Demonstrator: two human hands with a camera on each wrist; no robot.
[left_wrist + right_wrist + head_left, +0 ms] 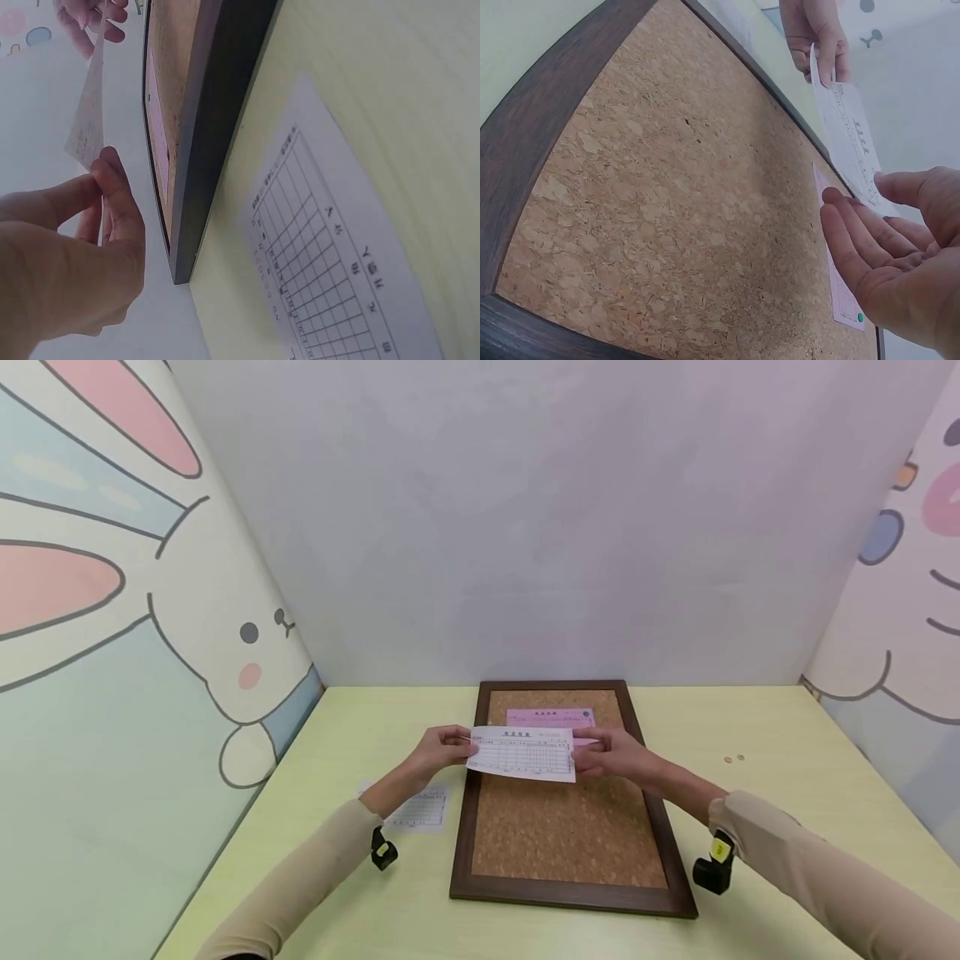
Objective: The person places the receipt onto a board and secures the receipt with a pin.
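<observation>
A white printed form (521, 756) is stretched between my two hands, over the upper part of a cork board (566, 835). My left hand (442, 748) pinches its left edge between thumb and fingers. At the opposite edge, my right hand (618, 753) holds the paper, thumb in front and fingers behind. Partly covered by the white form, a pink printed form (551, 717) lies against the cork near the top. A small green round pin (860, 317) sits at a corner of the pink form.
A dark wooden frame (573, 893) borders the cork board on the pale yellow table (757, 843). Left of the board lies a second white form (322, 247), partly under my left forearm in the head view. Two small round pieces (734, 758) lie to the right. Walls enclose the table.
</observation>
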